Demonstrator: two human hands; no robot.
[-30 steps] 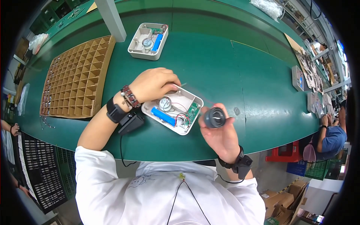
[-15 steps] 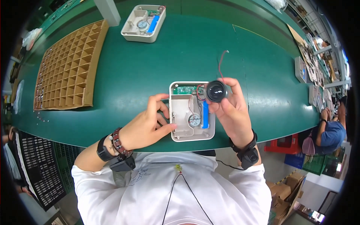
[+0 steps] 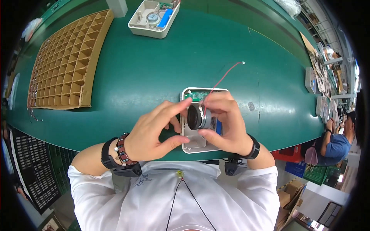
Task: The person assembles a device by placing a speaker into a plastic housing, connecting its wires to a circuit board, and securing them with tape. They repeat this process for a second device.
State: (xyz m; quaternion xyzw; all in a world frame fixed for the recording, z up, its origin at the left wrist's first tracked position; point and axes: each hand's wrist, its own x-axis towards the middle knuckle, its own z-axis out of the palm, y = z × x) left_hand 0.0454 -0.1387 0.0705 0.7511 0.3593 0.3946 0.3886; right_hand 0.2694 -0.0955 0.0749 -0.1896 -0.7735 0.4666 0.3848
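On the green table (image 3: 154, 69), a divided cardboard tray (image 3: 95, 57) is set at left, a white housing (image 3: 197, 143) centrally. The left hand (image 3: 148, 134) is held unclenched; by the right hand (image 3: 232, 131), a round black component (image 3: 198, 117), with a red wire (image 3: 227, 74), is grasped above the housing.

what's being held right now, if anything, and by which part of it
The right hand holds the round dark part by the sides of its grey rear body. The left hand is open beside it; any contact is unclear.

Right fingers (image 3: 222, 104) hold a round black part (image 3: 194, 117) over an open white case (image 3: 195, 142).
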